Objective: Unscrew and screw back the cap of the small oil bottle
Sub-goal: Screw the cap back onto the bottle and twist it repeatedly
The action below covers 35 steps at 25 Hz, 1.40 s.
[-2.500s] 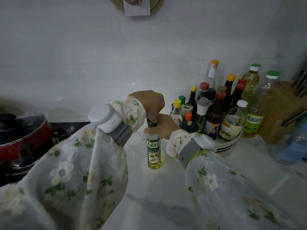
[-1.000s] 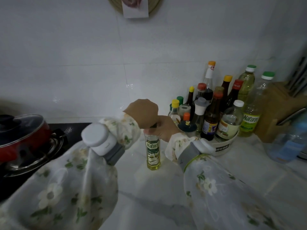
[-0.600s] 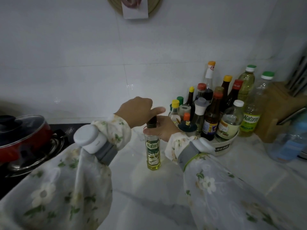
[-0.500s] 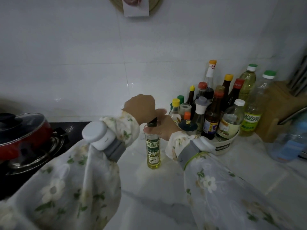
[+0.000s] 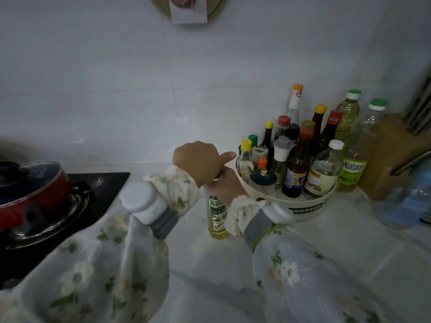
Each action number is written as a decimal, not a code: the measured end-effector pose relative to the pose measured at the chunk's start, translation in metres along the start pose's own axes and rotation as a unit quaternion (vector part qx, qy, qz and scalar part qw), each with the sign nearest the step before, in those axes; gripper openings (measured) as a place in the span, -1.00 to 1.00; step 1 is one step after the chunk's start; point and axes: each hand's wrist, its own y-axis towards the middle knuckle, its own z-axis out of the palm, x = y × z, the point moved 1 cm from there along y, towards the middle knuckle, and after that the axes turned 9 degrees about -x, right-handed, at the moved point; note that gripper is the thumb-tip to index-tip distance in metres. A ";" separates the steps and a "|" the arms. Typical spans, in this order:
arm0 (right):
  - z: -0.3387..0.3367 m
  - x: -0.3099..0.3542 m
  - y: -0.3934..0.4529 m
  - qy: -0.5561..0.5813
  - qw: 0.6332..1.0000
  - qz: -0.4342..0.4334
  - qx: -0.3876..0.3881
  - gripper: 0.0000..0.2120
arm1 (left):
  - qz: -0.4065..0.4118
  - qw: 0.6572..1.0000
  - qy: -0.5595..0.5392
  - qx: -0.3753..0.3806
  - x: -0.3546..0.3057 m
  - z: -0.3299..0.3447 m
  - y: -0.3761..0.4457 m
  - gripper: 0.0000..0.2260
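The small oil bottle (image 5: 217, 215) stands upright on the white marble counter, holding yellow oil behind a green label. My right hand (image 5: 225, 185) is wrapped around its neck and shoulder from the right. My left hand (image 5: 200, 160) sits on top of the bottle, fingers closed over the dark cap with the thumb pointing right. The cap is almost wholly hidden under my left hand. Both wrists carry a white and grey band over flowered sleeves.
A round cream tray (image 5: 307, 207) packed with several sauce bottles stands just right of my hands. Two tall oil bottles (image 5: 354, 159) and a wooden knife block (image 5: 389, 157) are beyond it. A red lidded pot (image 5: 30, 192) sits on the black stove at the left.
My left hand has shifted its grip on the cap several times, opening and closing around it. The bottle has stayed in the same place with my right hand holding it.
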 end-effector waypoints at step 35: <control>0.011 -0.003 0.014 -0.040 0.997 0.042 0.057 -0.91 | 0.046 0.999 -0.002 0.026 0.013 0.008 0.009 -0.56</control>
